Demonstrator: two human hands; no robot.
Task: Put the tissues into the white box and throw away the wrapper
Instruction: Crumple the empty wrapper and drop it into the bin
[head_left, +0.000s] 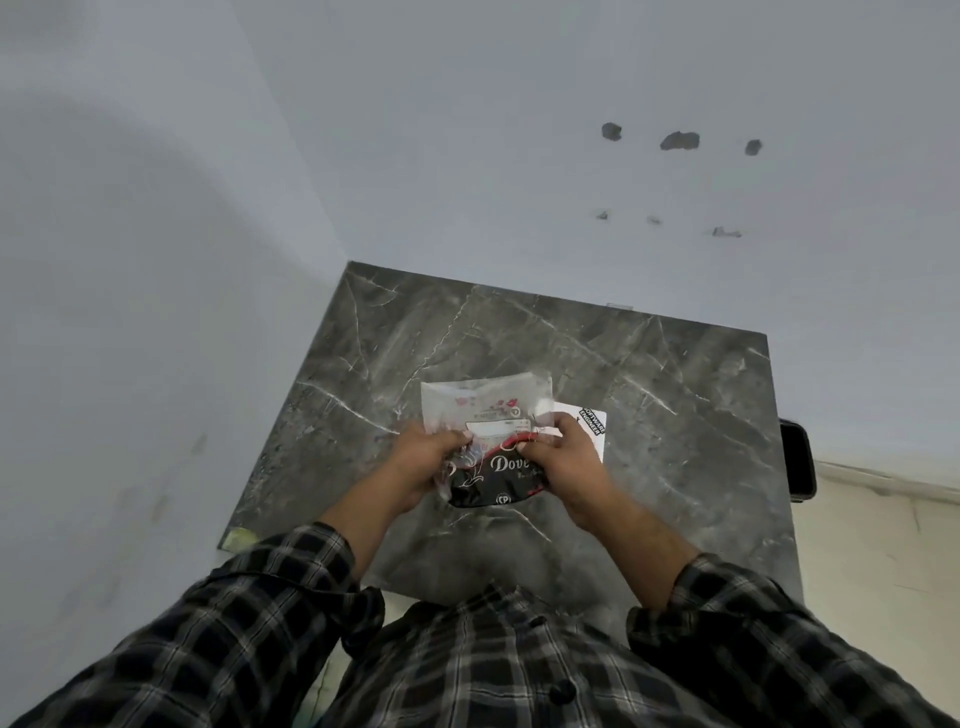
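Head view: a big grey marble worktop sits by the wall. Above it, the left hand and right hand both pinch a tissue wrapper, clear at the far end and black near the person. A white box peeks out behind the right hand; I cannot see inside.

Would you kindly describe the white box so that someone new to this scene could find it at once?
Start at the dark marble table in the corner of the grey walls. Just behind the right hand, which with the left hand grips a tissue packet, lies the white box, mostly hidden. It is the only plain white thing there, with a small black label of white lettering on its corner.
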